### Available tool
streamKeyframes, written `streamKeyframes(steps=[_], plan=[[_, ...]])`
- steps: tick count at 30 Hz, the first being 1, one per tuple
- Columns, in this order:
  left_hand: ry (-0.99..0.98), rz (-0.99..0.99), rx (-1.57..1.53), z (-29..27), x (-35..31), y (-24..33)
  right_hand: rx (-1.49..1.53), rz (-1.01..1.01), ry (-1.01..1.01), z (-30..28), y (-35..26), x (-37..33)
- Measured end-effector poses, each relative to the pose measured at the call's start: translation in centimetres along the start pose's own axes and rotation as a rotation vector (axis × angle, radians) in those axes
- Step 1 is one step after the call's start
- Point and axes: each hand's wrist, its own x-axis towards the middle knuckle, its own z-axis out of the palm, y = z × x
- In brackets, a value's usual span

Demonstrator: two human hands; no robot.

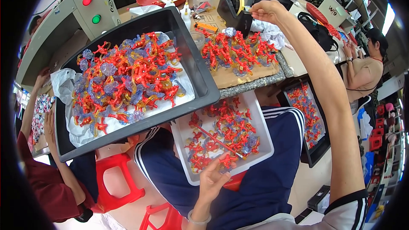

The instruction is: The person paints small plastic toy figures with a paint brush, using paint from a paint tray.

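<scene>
My left hand (215,178) pinches a small red plastic figure (228,161) over the near edge of a white tray (266,145) on my lap. More red figures with clear purple and yellow parts fill that tray. A thin red stick (213,137) slants across them, its lower end close to my left fingers; whether they touch it I cannot tell. My right hand (269,12) reaches far forward, fingertips pinched at the front end of a black tape dispenser (243,22) with a yellow roll (238,1). What lies between those fingertips is too small to make out.
A big black tray (204,96) heaped with figures stands at the left. More figures (238,53) cover the table edge, near glue bottles (186,15) and an orange cutter (206,27). Another black tray (319,153) sits at right. Co-workers (364,68) sit on both sides; red stools (117,183) stand below.
</scene>
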Motion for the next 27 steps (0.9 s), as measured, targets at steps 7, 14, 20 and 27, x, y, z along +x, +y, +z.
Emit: streamKeyframes(steps=[7, 14, 20, 27], plan=[[-0.041, 0.025, 0.012, 0.8, 0.5, -0.2, 0.073, 0.038, 0.020, -0.1, 2.5, -0.7], [-0.009, 0.048, 0.040, 1.3, 0.6, -0.2, -0.431, -0.225, 0.231, -0.5, 4.6, 0.1], [0.107, -0.079, 0.219, 1.7, 1.6, 0.9, -0.759, -0.478, 0.141, -4.2, 5.4, -3.3], [0.079, 0.087, 0.116, 0.7, 2.1, -2.1, 0.125, -0.047, -0.731, -1.6, 13.2, -27.0]])
